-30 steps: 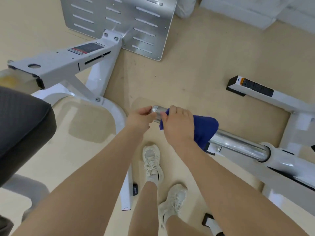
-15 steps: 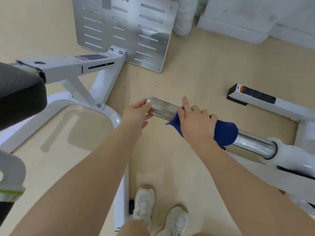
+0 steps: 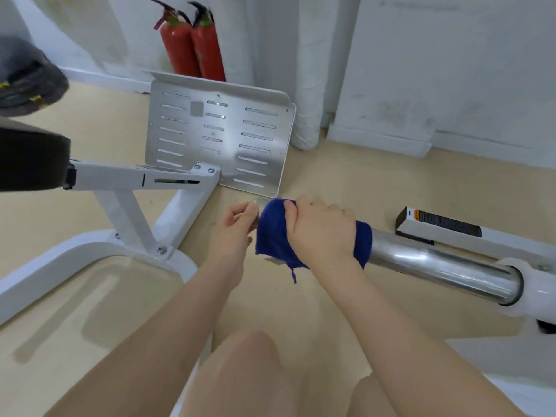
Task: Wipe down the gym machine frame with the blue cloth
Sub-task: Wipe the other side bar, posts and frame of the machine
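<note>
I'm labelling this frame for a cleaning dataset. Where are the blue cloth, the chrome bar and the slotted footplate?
blue cloth [image 3: 272, 236], head view, on the fold left of the right hand.
chrome bar [image 3: 436, 263], head view, on its bare shiny middle.
slotted footplate [image 3: 231, 142], head view, on the plate's centre.

Both forearms are bare, with no sleeve showing up to the picture's lower edge. The left hand [image 3: 237, 224] and right hand [image 3: 319, 233] wear no gloves (the knees below are bare as well).
</note>
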`<state>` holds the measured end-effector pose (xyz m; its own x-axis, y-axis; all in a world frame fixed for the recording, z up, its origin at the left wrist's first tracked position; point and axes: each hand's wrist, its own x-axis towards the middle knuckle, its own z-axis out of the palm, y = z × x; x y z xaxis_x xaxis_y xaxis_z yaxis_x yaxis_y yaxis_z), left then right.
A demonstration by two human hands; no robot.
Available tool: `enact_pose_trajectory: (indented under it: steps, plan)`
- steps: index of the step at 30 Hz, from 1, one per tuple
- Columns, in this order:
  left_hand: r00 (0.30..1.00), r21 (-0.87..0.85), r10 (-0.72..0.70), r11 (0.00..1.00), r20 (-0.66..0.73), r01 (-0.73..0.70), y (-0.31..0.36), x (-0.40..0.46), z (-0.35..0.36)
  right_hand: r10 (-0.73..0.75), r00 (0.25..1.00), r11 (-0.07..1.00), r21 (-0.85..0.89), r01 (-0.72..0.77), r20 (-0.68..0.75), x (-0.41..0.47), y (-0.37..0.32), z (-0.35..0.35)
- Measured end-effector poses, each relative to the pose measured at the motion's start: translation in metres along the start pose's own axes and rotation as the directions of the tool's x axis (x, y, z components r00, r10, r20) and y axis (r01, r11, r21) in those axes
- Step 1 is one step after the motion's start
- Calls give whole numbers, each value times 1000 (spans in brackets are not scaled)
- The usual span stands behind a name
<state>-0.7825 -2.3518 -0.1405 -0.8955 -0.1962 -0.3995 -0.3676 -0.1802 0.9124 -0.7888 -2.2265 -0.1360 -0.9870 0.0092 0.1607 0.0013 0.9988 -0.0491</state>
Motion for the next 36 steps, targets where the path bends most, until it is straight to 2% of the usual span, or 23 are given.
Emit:
enact_pose_trajectory:
  steps: [2, 5, 7, 9, 11, 13, 14, 17, 19, 21, 23, 24, 27, 30, 31, 33, 35, 36]
  plan:
    - [997, -25, -43, 999, 69, 44, 4, 2, -5, -109, 994, 988, 111, 106, 18, 11, -28, 0]
    - [991, 14, -115, 993, 72, 115, 15, -2, -6, -168, 985, 982, 99, 163, 45, 6, -24, -5]
    - [993, 69, -118, 991, 15, 116, 17, -1, -4, -90, 993, 993, 85, 84, 71, -6, 15, -6]
    - [999, 265, 7, 964, -37, 3, 14, 0, 1, 22, 1000, 999, 27, -23, 14, -18, 60, -6]
    - [968, 530, 252, 823, -17, -205, 9, -5, 8, 100, 995, 995, -21, -100, -9, -28, 85, -7]
    - [890, 594, 440, 687, 118, -418, 9, -15, 18, 156, 987, 987, -25, -157, -35, -27, 83, -3]
    - [861, 579, 475, 656, 181, -483, 12, -23, 24, 181, 983, 983, -13, -182, -31, -21, 76, -1]
    - [846, 597, 438, 605, 303, -527, 20, -38, 31, 163, 983, 983, 70, -169, 90, -1, 48, 0]
    - [776, 640, 448, 447, 444, -624, 23, -43, 34, 74, 988, 986, 138, -92, 133, 1, 46, -2]
    - [686, 621, 420, 302, 594, -723, 24, -43, 40, 68, 994, 989, 125, -78, 81, -14, 71, -4]
    - [648, 601, 308, 241, 697, -762, 20, -43, 50, 152, 987, 988, 34, -150, -54, -43, 117, -7]
    - [640, 615, 241, 178, 730, -768, 17, -43, 57, 205, 972, 979, 22, -203, -112, -58, 141, -10]
    - [642, 659, 167, -74, 749, -749, 8, -40, 72, 306, 938, 952, 31, -305, -163, -80, 181, -14]
    - [623, 661, 227, -170, 748, -731, 8, -35, 78, 405, 895, 912, 8, -411, -186, -69, 151, -8]
    - [612, 654, 239, -190, 754, -732, 9, -33, 80, 387, 910, 921, 28, -388, -147, -64, 132, -7]
    - [603, 651, 250, -220, 757, -726, 10, -31, 83, 242, 962, 970, 24, -241, -128, -57, 104, -5]
    - [607, 660, 261, -245, 751, -710, 8, -31, 85, 99, 990, 995, -14, -101, -100, -52, 108, -8]
    - [605, 660, 265, -250, 751, -709, 8, -33, 84, 75, 994, 997, -15, -76, -85, -52, 120, -11]
